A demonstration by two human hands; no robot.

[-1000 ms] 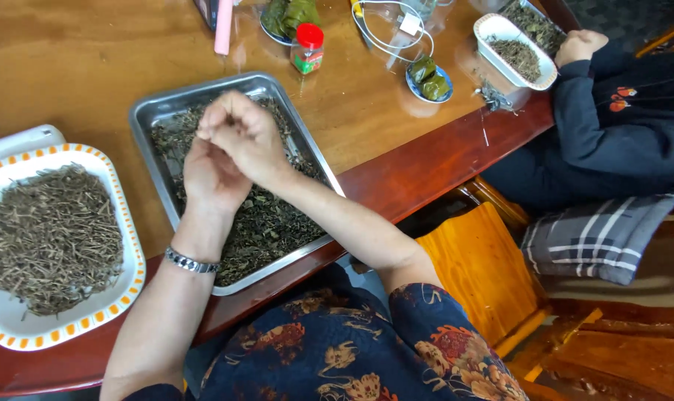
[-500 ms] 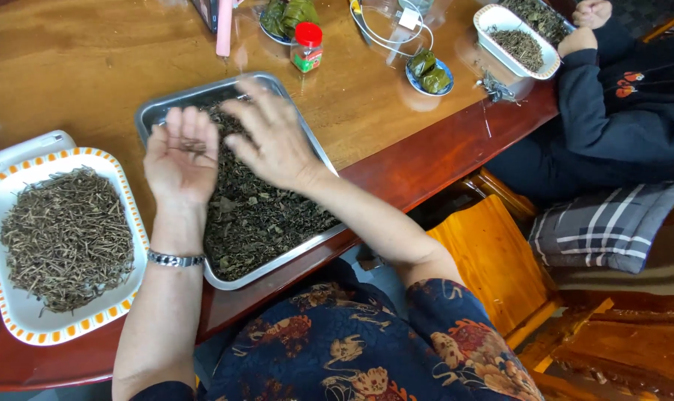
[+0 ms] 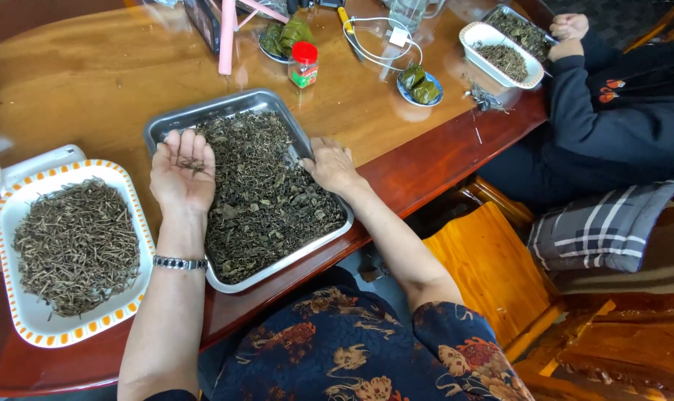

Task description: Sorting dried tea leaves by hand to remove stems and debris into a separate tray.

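A metal tray (image 3: 175, 117) full of dark dried leaves (image 3: 266, 193) lies on the wooden table in front of me. My left hand (image 3: 182, 172) is held palm up over the tray's left side, fingers apart, with a few dried stems lying on the palm. My right hand (image 3: 331, 164) rests palm down on the tray's right edge, fingertips among the leaves; whether it pinches anything is hidden. Left of the tray sits a white dish with an orange-patterned rim (image 3: 21, 327) heaped with sorted brown stems (image 3: 75, 245).
Across the table corner another person in a dark top has a hand (image 3: 568, 26) by a white dish (image 3: 479, 31) and a second tray of leaves. A red-capped jar (image 3: 303, 65), a pink stick (image 3: 227, 36), cables and leaf-wrapped parcels on a small plate (image 3: 418, 80) stand further back.
My hands were joined above the tray a second ago. They have parted: the left turned palm up holding stems, and the right dropped to the tray's right edge.
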